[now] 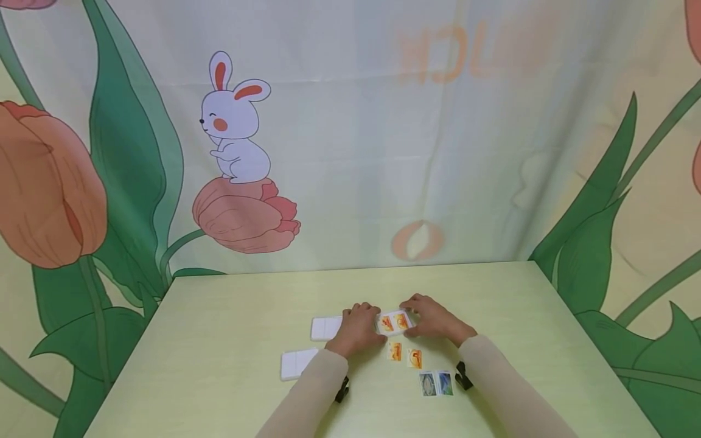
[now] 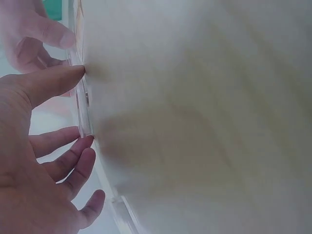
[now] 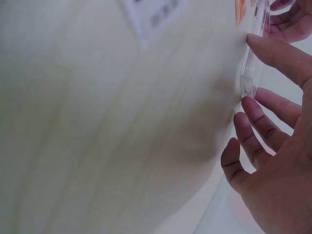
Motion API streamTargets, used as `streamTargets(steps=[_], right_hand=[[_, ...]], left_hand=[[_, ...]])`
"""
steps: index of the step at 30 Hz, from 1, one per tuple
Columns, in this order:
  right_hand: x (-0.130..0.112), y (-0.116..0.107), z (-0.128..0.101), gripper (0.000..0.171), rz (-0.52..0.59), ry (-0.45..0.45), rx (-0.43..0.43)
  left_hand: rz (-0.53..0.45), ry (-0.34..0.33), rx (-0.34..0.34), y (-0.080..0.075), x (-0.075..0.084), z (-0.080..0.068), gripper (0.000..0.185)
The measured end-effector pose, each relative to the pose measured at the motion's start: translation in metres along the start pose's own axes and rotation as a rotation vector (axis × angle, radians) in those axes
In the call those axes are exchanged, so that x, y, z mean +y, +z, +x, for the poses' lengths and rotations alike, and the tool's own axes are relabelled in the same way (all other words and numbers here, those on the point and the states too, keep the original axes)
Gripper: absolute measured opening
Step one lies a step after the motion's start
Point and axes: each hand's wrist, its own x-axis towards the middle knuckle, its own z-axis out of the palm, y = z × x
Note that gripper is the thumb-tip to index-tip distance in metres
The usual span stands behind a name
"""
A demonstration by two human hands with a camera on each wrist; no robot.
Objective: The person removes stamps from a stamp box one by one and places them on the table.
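Both hands meet over a small clear tile with two orange pictures (image 1: 395,322) near the middle of the pale green table (image 1: 230,316). My left hand (image 1: 366,322) pinches its left end and my right hand (image 1: 423,317) pinches its right end. The left wrist view has the left hand (image 2: 73,109) with thumb and fingertips on the tile's thin edge (image 2: 79,53), the tile held just off the table. In the right wrist view the right hand (image 3: 248,73) grips the opposite end of the tile (image 3: 262,19) the same way.
Two white blank tiles (image 1: 325,327) (image 1: 298,363) lie left of the hands. Two orange picture pieces (image 1: 394,351) (image 1: 415,359) and a grey-and-blue tile (image 1: 436,384) lie nearer the front edge. A printed cloth backdrop (image 1: 350,134) hangs behind the table.
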Motion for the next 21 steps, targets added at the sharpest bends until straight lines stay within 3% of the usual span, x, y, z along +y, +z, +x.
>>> streamTargets(steps=[9,21], right_hand=[[-0.014,-0.005,-0.002,0.063,-0.015,-0.051,-0.011],[-0.014,0.001,0.003,0.062,-0.017,-0.088,-0.069]], left_hand=[[0.048,0.004,0.032,0.001,-0.005,-0.007,0.061],[0.035,0.009,0.021,-0.005,-0.006,-0.017,0.060]])
